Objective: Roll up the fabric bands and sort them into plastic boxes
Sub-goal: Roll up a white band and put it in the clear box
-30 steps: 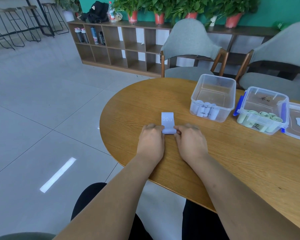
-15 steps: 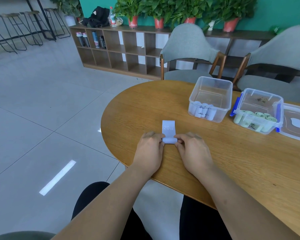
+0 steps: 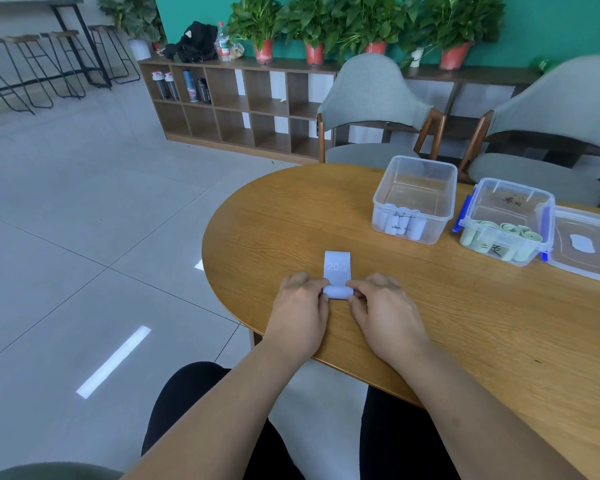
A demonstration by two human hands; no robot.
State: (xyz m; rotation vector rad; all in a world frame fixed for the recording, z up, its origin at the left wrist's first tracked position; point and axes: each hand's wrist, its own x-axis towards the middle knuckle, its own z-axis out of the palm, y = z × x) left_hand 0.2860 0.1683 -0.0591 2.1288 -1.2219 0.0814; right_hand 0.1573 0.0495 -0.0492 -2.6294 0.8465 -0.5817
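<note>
A pale lilac fabric band (image 3: pixel 337 268) marked "20 LB" lies on the wooden table (image 3: pixel 465 323), its near end wound into a small roll. My left hand (image 3: pixel 300 313) pinches the roll's left end and my right hand (image 3: pixel 385 311) pinches its right end. A short flat tail of the band reaches away from me. Behind it to the right, a clear plastic box (image 3: pixel 414 199) holds several rolled lilac bands. A second clear box with blue clips (image 3: pixel 506 221) holds several rolled green bands.
A clear lid (image 3: pixel 589 244) lies at the right edge beside the green-band box. Two grey chairs (image 3: pixel 374 112) stand behind the table. A low wooden shelf (image 3: pixel 236 105) with potted plants lines the far wall. The table's rounded edge is just left of my hands.
The roll has grown and the flat tail has become a little shorter. Both hands stay on the roll's ends. The view has tilted slightly.
</note>
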